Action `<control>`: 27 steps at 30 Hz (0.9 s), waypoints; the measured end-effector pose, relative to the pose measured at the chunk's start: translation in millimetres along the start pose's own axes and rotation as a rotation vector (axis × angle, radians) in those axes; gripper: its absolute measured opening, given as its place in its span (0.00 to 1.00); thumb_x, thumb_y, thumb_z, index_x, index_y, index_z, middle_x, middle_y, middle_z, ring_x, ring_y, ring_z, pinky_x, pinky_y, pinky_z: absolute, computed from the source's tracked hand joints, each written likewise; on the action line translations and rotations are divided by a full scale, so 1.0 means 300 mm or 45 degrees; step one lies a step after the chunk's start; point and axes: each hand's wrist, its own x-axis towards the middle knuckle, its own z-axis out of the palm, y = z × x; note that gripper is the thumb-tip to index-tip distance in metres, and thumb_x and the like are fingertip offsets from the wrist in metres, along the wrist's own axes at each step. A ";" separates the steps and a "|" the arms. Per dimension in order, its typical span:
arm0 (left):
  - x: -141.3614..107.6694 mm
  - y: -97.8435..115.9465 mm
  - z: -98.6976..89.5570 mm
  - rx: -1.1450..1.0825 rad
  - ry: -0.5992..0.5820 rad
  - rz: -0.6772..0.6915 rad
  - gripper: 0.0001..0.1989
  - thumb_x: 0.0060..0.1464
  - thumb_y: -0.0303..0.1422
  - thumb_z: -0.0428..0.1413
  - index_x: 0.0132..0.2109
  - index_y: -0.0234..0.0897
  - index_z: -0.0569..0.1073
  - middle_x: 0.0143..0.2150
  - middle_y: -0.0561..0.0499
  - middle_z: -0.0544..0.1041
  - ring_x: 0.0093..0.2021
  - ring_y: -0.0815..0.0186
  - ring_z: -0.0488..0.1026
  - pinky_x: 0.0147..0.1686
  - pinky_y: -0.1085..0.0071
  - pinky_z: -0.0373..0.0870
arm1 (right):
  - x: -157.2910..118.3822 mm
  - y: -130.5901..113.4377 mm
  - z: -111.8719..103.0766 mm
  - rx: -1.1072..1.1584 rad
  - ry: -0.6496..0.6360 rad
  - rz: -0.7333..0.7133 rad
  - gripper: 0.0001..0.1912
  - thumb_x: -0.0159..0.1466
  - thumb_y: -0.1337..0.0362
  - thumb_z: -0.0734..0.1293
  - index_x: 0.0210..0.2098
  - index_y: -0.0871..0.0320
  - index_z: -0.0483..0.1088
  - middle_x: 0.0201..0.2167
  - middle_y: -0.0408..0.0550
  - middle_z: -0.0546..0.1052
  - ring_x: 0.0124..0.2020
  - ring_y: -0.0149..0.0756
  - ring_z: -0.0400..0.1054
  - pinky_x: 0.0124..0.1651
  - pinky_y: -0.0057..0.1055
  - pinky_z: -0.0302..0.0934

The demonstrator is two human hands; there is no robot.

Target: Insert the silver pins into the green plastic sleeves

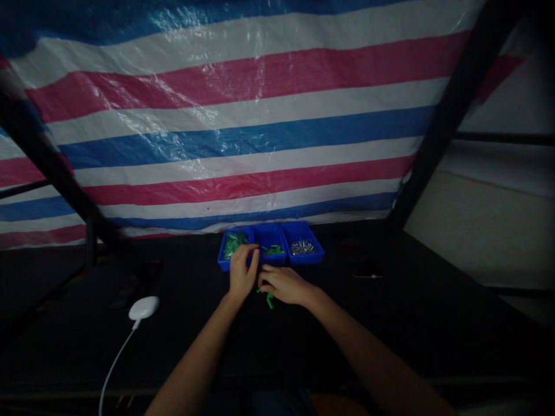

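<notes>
Three blue bins are lined up side by side near the middle of the far edge of the black table [312,341]. In the left bin [224,266], green material [235,242] is held, too blurred to be counted. In the middle bin [267,232], several small green pieces [274,250] are contained, their exact number unclear. The right bin [309,260] is filled with a pile of silvery pieces [302,247], too many to be counted.

Two bare hands are seen. The left hand [243,273] is held at the near right corner of the left bin, its forefinger and thumb bent toward the middle bin; whether anything is clamped there cannot be told. The right hand [282,283] is placed just in front of the middle bin, fingers curled; whether the tips are together or apart cannot be told. Beside its fingertips, at least two loose green pieces [270,301] are seen on the table.

Toward the table's left edge, one white rounded device [144,307] is set, with one white cable [113,363] attached. One dark flat object [366,270] is placed right of the bins. Behind the far edge, one striped sheet [243,138] is hung.
</notes>
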 end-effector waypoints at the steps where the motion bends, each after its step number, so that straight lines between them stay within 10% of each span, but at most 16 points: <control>1: 0.000 -0.001 0.000 0.001 0.004 0.002 0.09 0.59 0.34 0.47 0.41 0.37 0.70 0.35 0.49 0.71 0.37 0.64 0.69 0.41 0.66 0.65 | 0.000 -0.001 -0.002 0.000 0.007 -0.001 0.05 0.62 0.64 0.61 0.36 0.54 0.69 0.41 0.44 0.71 0.40 0.35 0.69 0.38 0.28 0.59; 13: -0.006 -0.010 0.010 0.020 -0.014 0.032 0.08 0.59 0.33 0.47 0.41 0.36 0.70 0.35 0.49 0.73 0.37 0.65 0.69 0.41 0.66 0.63 | 0.013 0.071 -0.006 0.614 0.313 0.170 0.05 0.61 0.66 0.62 0.33 0.58 0.69 0.24 0.41 0.73 0.17 0.25 0.64 0.24 0.23 0.56; 27: -0.011 0.016 0.011 0.131 -0.234 0.120 0.08 0.58 0.34 0.48 0.38 0.38 0.71 0.34 0.50 0.74 0.37 0.65 0.69 0.39 0.66 0.60 | 0.014 0.116 -0.041 0.932 0.751 0.280 0.13 0.53 0.58 0.68 0.32 0.61 0.74 0.25 0.45 0.74 0.18 0.26 0.59 0.22 0.25 0.53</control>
